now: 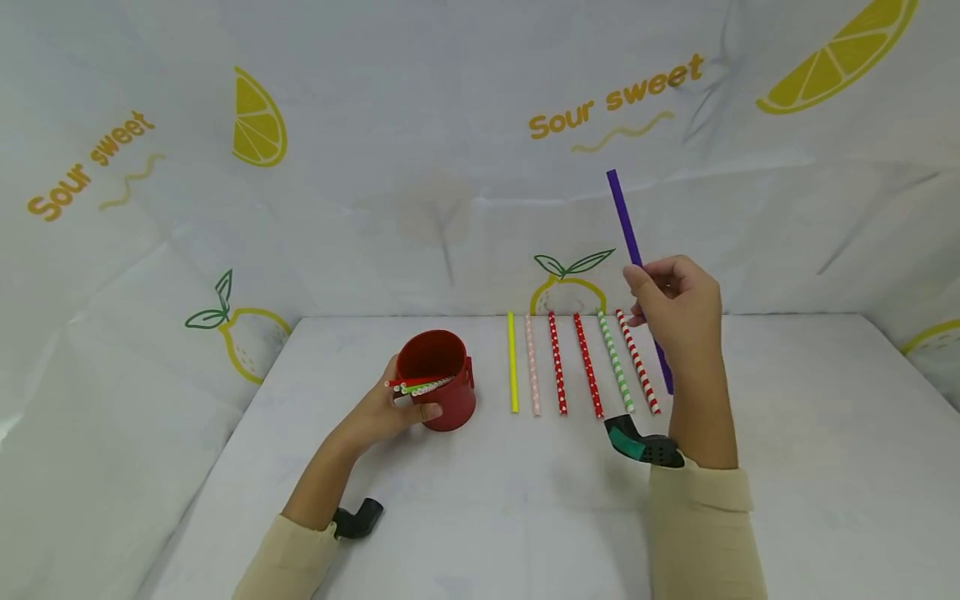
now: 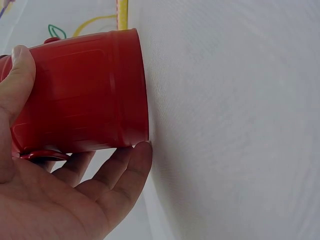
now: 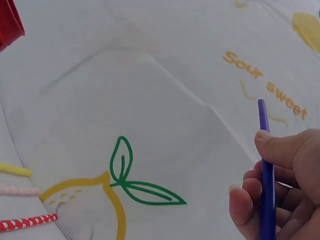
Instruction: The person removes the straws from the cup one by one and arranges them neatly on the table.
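Observation:
My left hand [image 1: 390, 412] grips a small red metal pail [image 1: 450, 408] that stands on the white table. In the left wrist view the pail [image 2: 85, 90] lies between thumb and fingers. Several straws [image 1: 420, 387] in red, green and white lean out over its rim toward the left. My right hand [image 1: 682, 312] is raised above the row's right end and pinches a purple straw [image 1: 624, 217] between thumb and fingers. That straw tilts, its top end up and to the left. In the right wrist view the purple straw [image 3: 267, 195] crosses the curled fingers.
Several straws lie side by side right of the pail: yellow [image 1: 513, 362], pale pink [image 1: 532, 367], red dotted [image 1: 558, 362], another red dotted [image 1: 588, 367], green-white [image 1: 616, 362] and red-white striped [image 1: 638, 362]. A white lemon-print sheet [image 1: 360, 233] hangs behind the table [image 1: 480, 517].

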A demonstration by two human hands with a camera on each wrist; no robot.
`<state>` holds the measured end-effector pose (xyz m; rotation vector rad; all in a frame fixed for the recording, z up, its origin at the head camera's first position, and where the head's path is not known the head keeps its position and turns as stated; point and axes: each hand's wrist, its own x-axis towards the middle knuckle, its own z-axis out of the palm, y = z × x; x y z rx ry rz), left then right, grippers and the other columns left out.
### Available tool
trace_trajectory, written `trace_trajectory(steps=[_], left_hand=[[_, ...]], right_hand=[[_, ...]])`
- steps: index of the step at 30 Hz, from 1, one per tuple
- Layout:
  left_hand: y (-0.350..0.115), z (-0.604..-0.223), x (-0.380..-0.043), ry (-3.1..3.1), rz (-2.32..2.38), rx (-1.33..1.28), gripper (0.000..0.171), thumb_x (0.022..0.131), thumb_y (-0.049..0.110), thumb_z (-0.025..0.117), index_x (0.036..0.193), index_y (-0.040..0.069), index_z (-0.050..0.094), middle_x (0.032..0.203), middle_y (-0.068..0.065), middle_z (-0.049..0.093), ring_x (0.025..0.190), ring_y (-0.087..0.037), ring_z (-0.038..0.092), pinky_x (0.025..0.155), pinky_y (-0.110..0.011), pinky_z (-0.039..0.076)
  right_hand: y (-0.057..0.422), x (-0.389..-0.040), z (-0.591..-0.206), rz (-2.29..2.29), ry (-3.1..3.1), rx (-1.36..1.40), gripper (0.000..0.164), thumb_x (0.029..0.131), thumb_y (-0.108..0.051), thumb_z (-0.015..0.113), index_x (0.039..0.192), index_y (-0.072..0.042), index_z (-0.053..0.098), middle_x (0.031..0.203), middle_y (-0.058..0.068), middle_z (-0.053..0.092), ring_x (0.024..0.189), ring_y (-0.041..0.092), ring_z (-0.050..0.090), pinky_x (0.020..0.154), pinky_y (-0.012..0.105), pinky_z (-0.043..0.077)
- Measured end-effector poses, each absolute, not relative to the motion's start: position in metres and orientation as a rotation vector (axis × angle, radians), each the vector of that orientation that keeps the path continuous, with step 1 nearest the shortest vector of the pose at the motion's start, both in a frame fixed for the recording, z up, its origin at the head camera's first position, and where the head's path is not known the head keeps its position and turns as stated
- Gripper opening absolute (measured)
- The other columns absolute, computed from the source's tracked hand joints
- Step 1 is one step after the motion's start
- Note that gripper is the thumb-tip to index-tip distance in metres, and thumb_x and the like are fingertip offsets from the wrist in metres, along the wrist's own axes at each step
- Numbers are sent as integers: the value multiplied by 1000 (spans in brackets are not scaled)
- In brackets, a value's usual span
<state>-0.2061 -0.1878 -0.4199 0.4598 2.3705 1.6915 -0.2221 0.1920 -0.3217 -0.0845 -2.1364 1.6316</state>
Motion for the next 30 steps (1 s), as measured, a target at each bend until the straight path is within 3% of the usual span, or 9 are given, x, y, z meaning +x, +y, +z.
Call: trace_trajectory(steps=[9, 18, 27, 30], left_hand=[[-186, -418, -206, 2387, 1687, 474, 87, 85, 14, 82, 151, 26, 26, 146, 1, 44, 138, -26, 32, 97, -51, 50], [-186, -417, -204, 2394, 1672, 435, 87, 84, 17, 82, 151, 28, 27, 146, 1, 44, 138, -28, 32, 95, -50, 51], [-186, -418, -205, 2358, 1707, 470, 87, 85, 14, 82, 151, 26, 27, 147, 0, 43, 139, -27, 31, 98, -52, 49], [-186, -418, -205, 2370, 1696, 474, 86, 85, 15, 81, 151, 28, 27, 146, 0, 43, 138, -27, 31, 97, -52, 48]], right_hand=[[233, -223, -334, 1593, -2148, -387, 40, 104, -39, 51, 128, -9, 59, 98, 5, 61, 70, 14, 54, 60, 15, 51], [258, -226, -348, 1554, -2143, -633, 46, 102, -40, 53, 139, -13, 57, 105, -1, 60, 76, 11, 58, 62, 13, 51], [274, -231, -368, 1400, -2312, -749, 49, 104, -33, 47, 149, -12, 48, 137, 15, 56, 75, 6, 60, 60, 8, 46], [281, -232, -377, 1383, -2401, -772, 49, 103, -24, 45, 150, -11, 47, 144, 18, 52, 90, 17, 64, 71, 20, 54]])
